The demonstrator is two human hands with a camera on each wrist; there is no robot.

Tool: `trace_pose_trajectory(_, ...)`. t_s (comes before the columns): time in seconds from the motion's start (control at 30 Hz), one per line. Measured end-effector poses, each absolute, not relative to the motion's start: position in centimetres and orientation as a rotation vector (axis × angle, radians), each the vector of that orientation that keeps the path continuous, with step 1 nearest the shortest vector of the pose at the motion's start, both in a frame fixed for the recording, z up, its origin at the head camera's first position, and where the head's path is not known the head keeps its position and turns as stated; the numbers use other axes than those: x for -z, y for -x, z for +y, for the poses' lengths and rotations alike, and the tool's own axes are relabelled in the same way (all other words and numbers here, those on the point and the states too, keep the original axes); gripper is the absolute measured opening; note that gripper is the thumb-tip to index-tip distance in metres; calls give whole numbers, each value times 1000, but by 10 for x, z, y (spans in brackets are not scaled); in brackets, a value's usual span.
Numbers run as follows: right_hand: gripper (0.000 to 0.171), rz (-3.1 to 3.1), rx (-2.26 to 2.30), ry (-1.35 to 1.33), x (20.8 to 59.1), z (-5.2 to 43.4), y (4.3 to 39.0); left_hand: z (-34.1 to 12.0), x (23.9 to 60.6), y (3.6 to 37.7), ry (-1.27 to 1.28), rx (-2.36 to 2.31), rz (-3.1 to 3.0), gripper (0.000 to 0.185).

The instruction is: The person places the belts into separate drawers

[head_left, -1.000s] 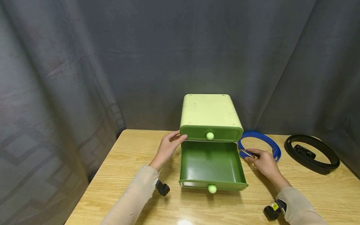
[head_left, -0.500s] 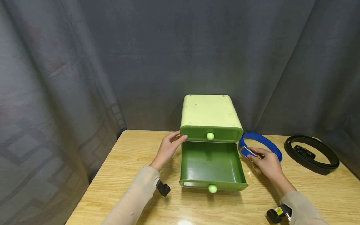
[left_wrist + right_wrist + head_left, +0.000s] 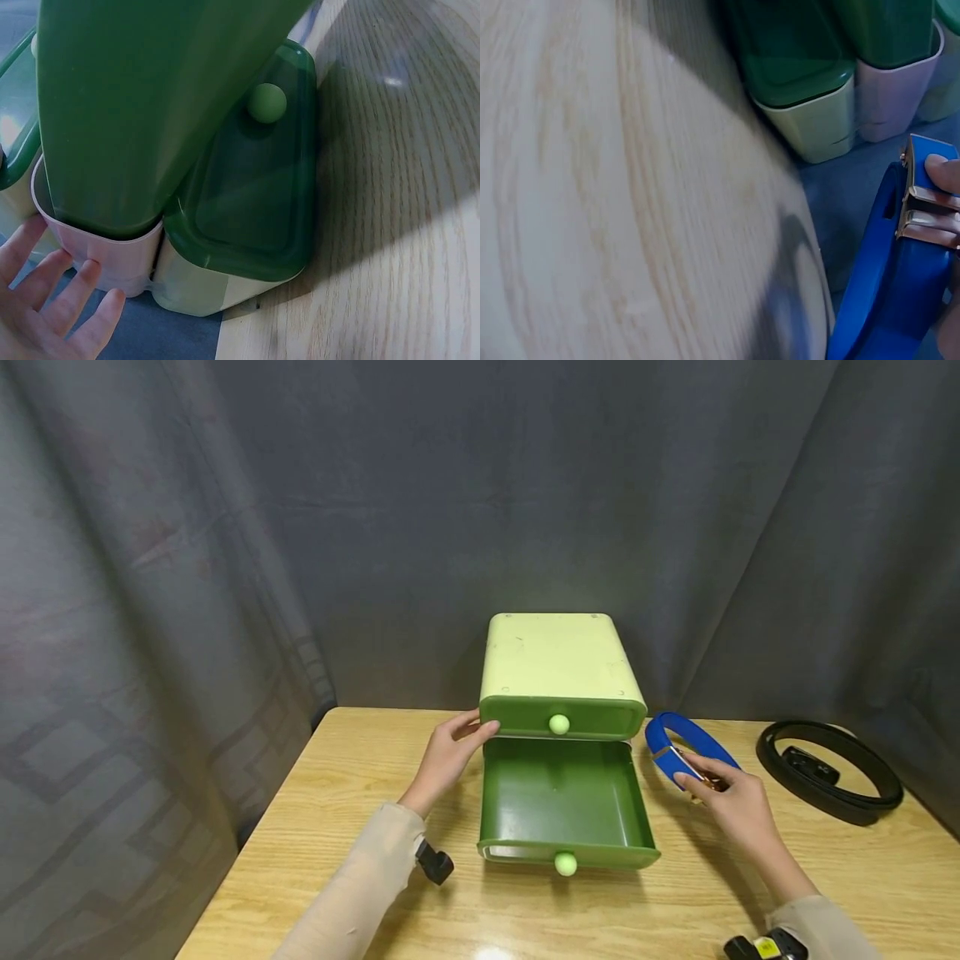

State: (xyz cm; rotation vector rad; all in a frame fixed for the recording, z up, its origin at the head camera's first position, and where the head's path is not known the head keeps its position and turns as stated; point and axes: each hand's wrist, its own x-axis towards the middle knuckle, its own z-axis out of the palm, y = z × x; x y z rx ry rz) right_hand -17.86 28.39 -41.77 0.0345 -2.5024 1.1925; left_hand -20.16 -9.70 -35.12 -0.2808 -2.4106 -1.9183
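A small drawer unit with a pale yellow-green top stands on the table. Its middle green drawer is pulled out and bare inside, while the top drawer and the lowest drawer are closed. My left hand rests against the unit's left side with extended fingers, the thumb at the top drawer's front edge. To the right of the unit, my right hand pinches a coiled blue belt by its gold-coloured buckle. Part of the coil is hidden behind that hand.
A coiled black belt with a dark buckle lies at the right of the wooden table. A grey curtain hangs behind the table and along its left side. The open drawer juts toward the front edge.
My right hand has moved right and toward me, tilting the blue belt up and drawing it away from the drawer unit. My left hand and the drawers have stayed put.
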Motion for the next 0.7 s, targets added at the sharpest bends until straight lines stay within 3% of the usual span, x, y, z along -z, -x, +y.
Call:
trace_pose_trajectory(0.27,50,-2482,-1278,36,407,281,168,-98,351,201,271,1894,-2426,48)
trace_pose_trajectory(0.7,56,-2417,-1376,191,399,281,152,-100,388,228,258,1927,-2380,54)
